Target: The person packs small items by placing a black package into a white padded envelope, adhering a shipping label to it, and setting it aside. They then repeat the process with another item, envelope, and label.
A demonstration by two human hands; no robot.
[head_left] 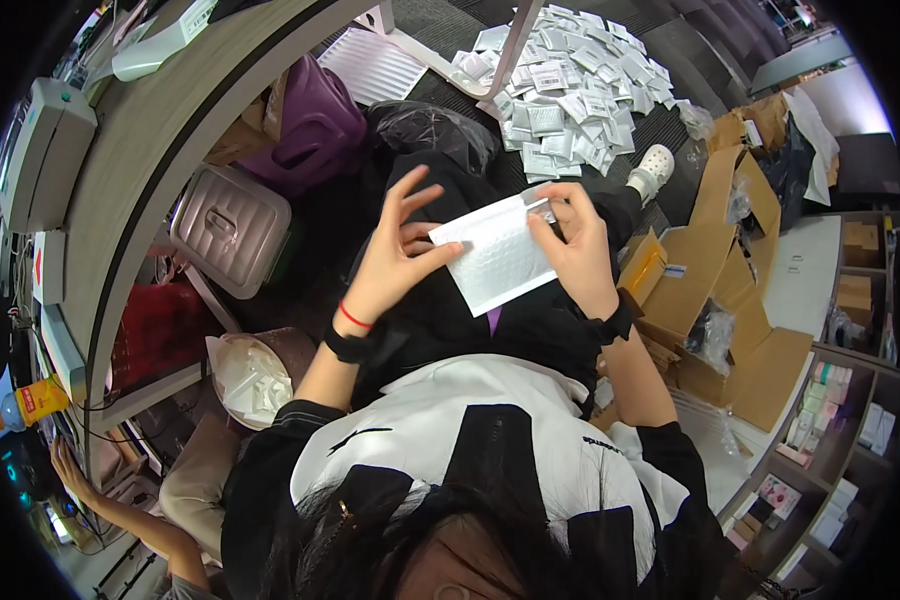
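Well right of the counter (135,150) stands an open box (705,260). Between that and the counter's far end lies a pile of white packets (570,95). Just right of the counter are a lidded bin (232,225) and, nearer the wearer, a pail (295,355) of scraps (255,385). Farther right of the counter is the mailer (500,255); the left hand's (390,260) grip pinches its left edge, the right hand's (578,245) its upper right corner.

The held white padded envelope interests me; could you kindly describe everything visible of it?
The white padded envelope is roughly rectangular, its slightly shiny, bubble-textured face looking like plastic. It is held tilted above the lap. The grip of the left hand takes its left edge, thumb on the face; that of the right hand takes its upper-right corner. Whether it is sealed is unclear.
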